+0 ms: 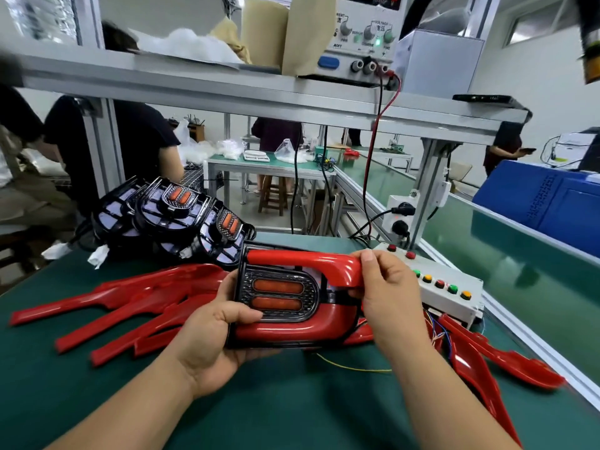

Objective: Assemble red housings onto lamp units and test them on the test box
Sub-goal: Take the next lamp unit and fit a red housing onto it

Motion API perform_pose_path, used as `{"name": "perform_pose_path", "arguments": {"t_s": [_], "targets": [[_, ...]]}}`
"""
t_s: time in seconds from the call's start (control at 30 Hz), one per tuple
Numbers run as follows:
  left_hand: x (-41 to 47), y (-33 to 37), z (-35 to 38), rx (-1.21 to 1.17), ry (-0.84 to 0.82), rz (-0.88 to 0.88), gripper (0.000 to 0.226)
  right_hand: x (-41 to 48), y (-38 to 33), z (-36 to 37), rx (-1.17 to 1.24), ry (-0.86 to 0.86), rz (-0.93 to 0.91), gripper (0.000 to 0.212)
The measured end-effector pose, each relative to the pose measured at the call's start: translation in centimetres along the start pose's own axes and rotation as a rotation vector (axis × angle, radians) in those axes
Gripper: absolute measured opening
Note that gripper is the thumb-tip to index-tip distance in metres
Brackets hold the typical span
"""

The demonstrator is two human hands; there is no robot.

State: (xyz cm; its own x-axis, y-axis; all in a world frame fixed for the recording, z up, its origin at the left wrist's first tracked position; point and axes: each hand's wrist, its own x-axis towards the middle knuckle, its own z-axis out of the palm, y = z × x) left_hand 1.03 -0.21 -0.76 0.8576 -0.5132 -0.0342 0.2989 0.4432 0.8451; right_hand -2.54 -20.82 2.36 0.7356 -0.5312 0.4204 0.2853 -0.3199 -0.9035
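My own body, as seen from the head camera:

1. My left hand [207,345]: bare, broad in the palm, with creases at the base of the thumb.
2. My right hand [389,297]: bare, knuckles lightly creased. Its thumbnail [368,255] is short, plain and cut nearly straight.
3. My left forearm [130,407]: bare from the wrist to the lower edge of view, smooth.
4. My right forearm [454,394]: bare likewise to the lower edge, smooth.

Printed labels on a bench power supply [365,50]
"VOLTAGE", "OUTPUT" and "OFF" are printed beside its knobs [370,32], and "FINE" is seen under two of them. The red digits on its display [373,0] are cut off and blurred, so no number can be read.
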Motion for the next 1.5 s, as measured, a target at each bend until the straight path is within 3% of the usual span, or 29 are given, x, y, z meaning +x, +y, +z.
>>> {"name": "perform_pose_path", "arguments": {"t_s": [0.13,0.27,0.43,0.53,0.63,0.7,0.83,1.0,1.1,1.2,1.3,1.5], "targets": [[-0.1,-0.4,0.3,0.037,0.046,0.035,0.05,-0.7,0.1,0.3,-0.256,0.019,-0.127,0.041],[-0.3,-0.3,1.0,0.047,0.12,0.105,0.059,-0.9,0.3,0.6,-0.385,0.035,-0.194,0.032],[-0.5,-0.3,1.2,0.053,0.135,0.157,0.061,-1.0,0.5,0.6,-0.486,0.109,-0.181,0.037],[-0.5,-0.3,1.2,0.049,0.128,0.155,0.056,-1.1,0.8,0.9,-0.33,0.101,-0.13,0.041],[-0.5,-0.4,1.4,0.042,0.128,0.143,0.052,-1.4,1.0,1.3,0.002,-0.097,0.086,0.055],[-0.6,-0.5,1.6,0.049,0.131,0.143,0.055,-1.4,1.1,1.2,0.081,-0.217,0.149,0.06],[-0.7,-0.2,1.7,0.182,0.137,0.127,0.048,-1.1,1.0,0.5,0.134,-0.302,0.127,0.057],[-1.3,1.1,1.2,0.547,0.168,0.184,0.045,-1.0,0.4,0.2,0.203,-0.264,0.095,0.052],[-1.0,1.0,0.8,0.451,0.12,0.23,0.06,-1.3,0.2,0.5,0.185,-0.262,0.078,0.057],[-1.0,1.3,1.1,0.364,0.133,0.255,0.047,-1.7,0.1,0.8,0.166,-0.303,0.075,0.061],[-1.1,1.9,0.7,0.303,0.113,0.24,0.053,-1.8,0.0,0.7,0.184,-0.4,0.099,0.06],[-1.1,2.1,0.4,0.222,0.085,0.276,0.046,-1.8,-0.3,0.4,0.522,-0.529,0.345,0.047]]}}
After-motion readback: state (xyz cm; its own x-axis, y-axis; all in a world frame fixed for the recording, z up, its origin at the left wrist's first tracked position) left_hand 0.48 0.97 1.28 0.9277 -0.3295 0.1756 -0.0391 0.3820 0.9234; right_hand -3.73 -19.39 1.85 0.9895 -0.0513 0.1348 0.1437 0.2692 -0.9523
